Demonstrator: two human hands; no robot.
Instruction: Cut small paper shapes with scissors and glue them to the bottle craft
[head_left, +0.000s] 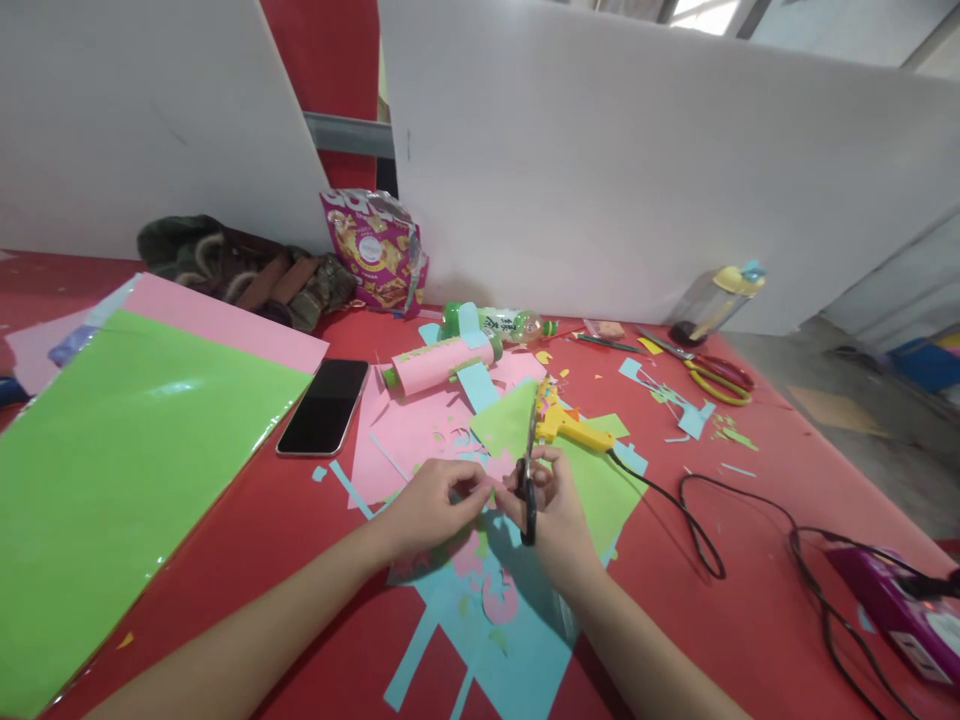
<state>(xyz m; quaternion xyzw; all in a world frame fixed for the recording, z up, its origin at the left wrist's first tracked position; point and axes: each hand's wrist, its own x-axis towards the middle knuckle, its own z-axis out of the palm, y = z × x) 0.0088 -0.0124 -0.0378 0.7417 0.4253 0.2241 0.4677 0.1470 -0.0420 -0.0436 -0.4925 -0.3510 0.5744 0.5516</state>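
My left hand (433, 503) is closed in a pinch on a small pink paper piece (496, 470) over the red table (240, 520). My right hand (551, 505) grips black-handled scissors (529, 470), blades pointing away from me toward a green paper triangle (511, 420). Both hands meet above blue paper sheets (510, 640) and pink paper scraps. A yellow glue gun (571, 428) lies just beyond the right hand, its black cord (697, 530) trailing right.
A stack of green and pink sheets (127, 470) lies at left beside a black phone (325, 406). A bottle wrapped in pink paper (442, 364), a green bottle (501, 324), a snack bag (375, 248), yellow-handled scissors (712, 376) and a purple power strip (900, 605) lie around.
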